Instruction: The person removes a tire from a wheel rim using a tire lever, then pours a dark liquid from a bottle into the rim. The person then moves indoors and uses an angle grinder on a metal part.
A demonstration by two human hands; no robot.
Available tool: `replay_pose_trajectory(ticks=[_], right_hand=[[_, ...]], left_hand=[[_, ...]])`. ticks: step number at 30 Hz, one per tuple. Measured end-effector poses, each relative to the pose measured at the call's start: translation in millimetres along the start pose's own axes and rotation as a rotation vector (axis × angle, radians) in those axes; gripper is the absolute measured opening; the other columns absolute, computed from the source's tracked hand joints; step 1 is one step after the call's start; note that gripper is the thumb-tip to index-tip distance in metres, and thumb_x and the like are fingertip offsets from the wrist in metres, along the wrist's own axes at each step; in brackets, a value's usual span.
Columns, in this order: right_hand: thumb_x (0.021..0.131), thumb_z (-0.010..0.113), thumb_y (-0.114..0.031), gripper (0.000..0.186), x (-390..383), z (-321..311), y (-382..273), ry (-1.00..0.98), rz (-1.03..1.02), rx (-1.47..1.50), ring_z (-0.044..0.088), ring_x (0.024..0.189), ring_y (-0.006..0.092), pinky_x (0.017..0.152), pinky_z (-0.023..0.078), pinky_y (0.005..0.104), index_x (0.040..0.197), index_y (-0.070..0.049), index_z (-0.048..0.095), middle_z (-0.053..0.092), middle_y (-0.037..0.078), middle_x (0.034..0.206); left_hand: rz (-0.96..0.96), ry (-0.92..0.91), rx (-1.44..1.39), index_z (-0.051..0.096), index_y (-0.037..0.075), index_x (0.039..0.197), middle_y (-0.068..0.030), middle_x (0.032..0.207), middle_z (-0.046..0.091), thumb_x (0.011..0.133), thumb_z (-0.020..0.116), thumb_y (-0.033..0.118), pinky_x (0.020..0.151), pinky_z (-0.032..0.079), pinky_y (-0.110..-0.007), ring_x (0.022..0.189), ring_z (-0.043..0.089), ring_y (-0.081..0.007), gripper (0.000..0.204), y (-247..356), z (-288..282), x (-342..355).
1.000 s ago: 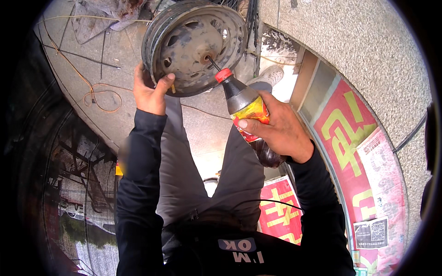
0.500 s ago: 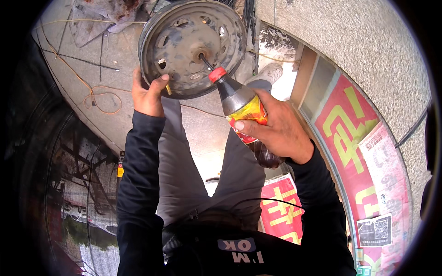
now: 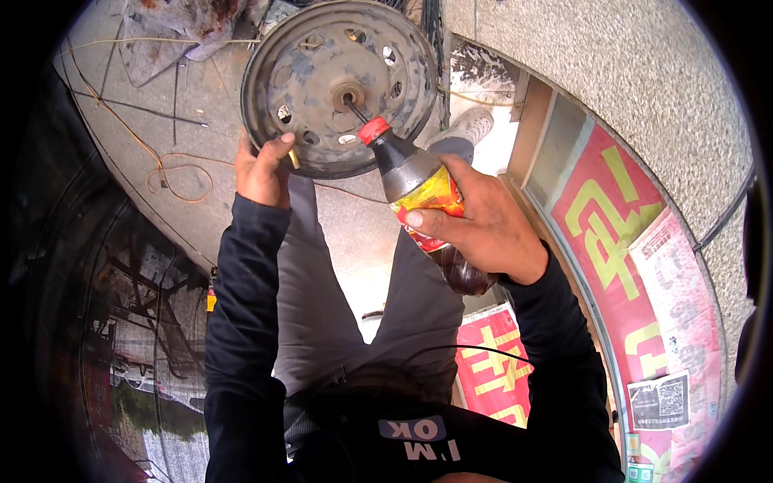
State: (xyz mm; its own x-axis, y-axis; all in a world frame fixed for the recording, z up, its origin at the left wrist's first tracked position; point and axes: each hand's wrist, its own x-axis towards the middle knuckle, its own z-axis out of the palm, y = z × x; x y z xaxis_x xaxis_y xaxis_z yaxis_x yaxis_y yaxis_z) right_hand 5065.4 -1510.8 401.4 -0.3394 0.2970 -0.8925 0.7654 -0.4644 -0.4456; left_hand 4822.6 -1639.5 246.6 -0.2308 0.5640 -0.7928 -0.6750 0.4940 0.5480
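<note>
A worn grey steel wheel rim [image 3: 322,64] is held up in front of me, its holed face toward me. My left hand [image 3: 264,167] is closed on its lower left edge, thumb in front and fingers partly hidden behind. A small brass-coloured valve stem [image 3: 294,158] sticks out near the thumb. In my right hand [image 3: 495,221] is a plastic bottle [image 3: 407,167] with a red cap, a red and yellow label and dark liquid. It tilts up and left. From its cap a thin dark tube [image 3: 353,108] reaches into the hub hole at the wheel's centre.
A stained grey cloth [image 3: 173,36] lies at the far left. An orange cord [image 3: 161,165] loops over the paved floor beside a thin black rod [image 3: 153,113]. To the right, a low wall carries a red and yellow banner [image 3: 600,217]. My shoe [image 3: 473,125] stands behind the bottle.
The wheel rim has tilted and turned slightly in my left hand. My right hand has brought the bottle a little to the left, its tube still in the hub hole.
</note>
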Motion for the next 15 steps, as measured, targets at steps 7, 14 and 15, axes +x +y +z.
replay_pose_trajectory(ticks=[7,14,15], right_hand=[[0.087,0.078,-0.037,0.055,-7.0,-0.7,3.4,-0.079,0.056,0.399,0.063,0.089,0.0175,0.081,0.051,0.0325,0.12,0.003,0.058,0.067,0.01,0.1],[0.089,0.078,-0.026,0.061,-11.2,-4.4,0.3,-0.165,0.131,0.5,0.062,0.098,0.0128,0.089,0.05,0.027,0.135,0.005,0.051,0.065,0.009,0.111],[0.089,0.077,-0.027,0.061,-12.1,-2.7,4.5,-0.158,0.122,0.517,0.062,0.098,0.0127,0.089,0.05,0.027,0.135,0.004,0.051,0.065,0.009,0.111]], left_hand=[[0.01,-0.053,0.015,0.052,-0.001,0.134,-0.0117,0.124,0.064,0.086,0.067,0.009,0.101,0.048,-0.04,0.115,0.062,-0.0253,0.052,-0.2,-3.1,-3.2],[0.126,-0.038,0.048,0.049,-0.003,0.133,-0.0126,0.12,0.063,0.082,0.071,0.004,0.098,0.048,-0.036,0.108,0.063,-0.0225,0.055,6.5,5.1,-6.0],[0.133,-0.042,0.06,0.049,-0.003,0.133,-0.0125,0.12,0.063,0.082,0.071,0.004,0.098,0.048,-0.036,0.108,0.062,-0.0223,0.056,7.3,3.7,-5.0]])
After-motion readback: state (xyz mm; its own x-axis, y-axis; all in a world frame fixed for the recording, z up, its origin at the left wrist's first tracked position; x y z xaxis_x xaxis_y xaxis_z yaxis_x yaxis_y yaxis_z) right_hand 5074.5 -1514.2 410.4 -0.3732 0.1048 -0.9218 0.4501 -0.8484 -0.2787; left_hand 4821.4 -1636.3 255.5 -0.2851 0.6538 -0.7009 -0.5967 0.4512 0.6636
